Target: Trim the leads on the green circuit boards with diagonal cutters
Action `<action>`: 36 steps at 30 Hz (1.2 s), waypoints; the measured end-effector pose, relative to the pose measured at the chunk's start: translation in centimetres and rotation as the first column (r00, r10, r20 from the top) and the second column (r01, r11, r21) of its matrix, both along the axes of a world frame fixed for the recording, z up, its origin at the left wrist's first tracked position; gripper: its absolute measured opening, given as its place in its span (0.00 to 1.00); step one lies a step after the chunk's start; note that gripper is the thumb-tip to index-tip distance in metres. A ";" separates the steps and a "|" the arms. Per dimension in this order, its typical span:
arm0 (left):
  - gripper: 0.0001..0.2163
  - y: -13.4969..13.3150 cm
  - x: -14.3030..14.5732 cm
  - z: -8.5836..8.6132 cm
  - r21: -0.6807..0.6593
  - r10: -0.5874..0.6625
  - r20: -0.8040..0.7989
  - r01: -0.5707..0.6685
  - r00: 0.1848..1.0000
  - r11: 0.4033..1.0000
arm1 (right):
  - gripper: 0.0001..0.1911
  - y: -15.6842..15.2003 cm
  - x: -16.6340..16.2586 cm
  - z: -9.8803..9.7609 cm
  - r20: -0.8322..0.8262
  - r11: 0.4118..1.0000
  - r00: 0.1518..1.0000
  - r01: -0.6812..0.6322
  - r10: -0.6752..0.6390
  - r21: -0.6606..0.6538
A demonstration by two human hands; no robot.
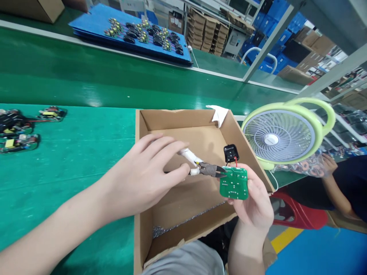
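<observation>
My left hand [155,172] is closed around the white-wrapped handles of a pair of side cutters [210,169]. Their jaws point right and reach the upper left edge of a green circuit board [235,184]. That board is gripped by its edges in my right hand [255,194], its soldered face turned toward me. Red and black wires join it to a small black plastic part [231,153] just above. Both hands are over an open cardboard box [183,133]. A line of small dark clippings [160,230] lies along the near side of its floor.
Several wired circuit boards [20,130] lie on the green mat at left. A blue sheet [94,19] with more assemblies rests on the shelf behind. A green fan [272,139] stands right of the box. Another person's arm [338,191] and a red stool [301,214] are at far right.
</observation>
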State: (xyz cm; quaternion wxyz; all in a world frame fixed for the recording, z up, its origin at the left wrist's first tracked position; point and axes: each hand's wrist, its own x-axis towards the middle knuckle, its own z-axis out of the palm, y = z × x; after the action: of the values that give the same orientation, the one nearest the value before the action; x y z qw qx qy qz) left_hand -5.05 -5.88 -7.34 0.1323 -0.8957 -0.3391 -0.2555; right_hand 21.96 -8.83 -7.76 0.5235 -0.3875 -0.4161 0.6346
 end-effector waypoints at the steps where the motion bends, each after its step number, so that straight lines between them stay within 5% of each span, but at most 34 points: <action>1: 0.10 0.0 0.0 -0.1 0.007 0.007 0.017 -0.007 1.000 1.000 | 0.16 0.0 0.0 0.0 -0.010 1.000 1.000 -0.005 0.005 0.001; 9: 0.08 0.4 0.3 -0.6 0.179 -0.020 0.005 0.019 1.000 0.984 | 0.15 0.2 -0.9 0.7 -0.021 0.999 0.998 0.052 -0.052 0.013; 36: 0.13 -0.2 0.5 0.2 0.270 0.090 -0.047 -0.074 0.995 0.960 | 0.17 0.0 -1.0 0.7 0.027 0.998 0.997 0.069 -0.069 0.003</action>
State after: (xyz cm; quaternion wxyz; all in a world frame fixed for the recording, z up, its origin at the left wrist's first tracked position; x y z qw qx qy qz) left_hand -4.55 -6.05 -7.14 0.2724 -0.8619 -0.3343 -0.2668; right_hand 20.92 -8.85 -7.10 0.5398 -0.4096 -0.4101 0.6105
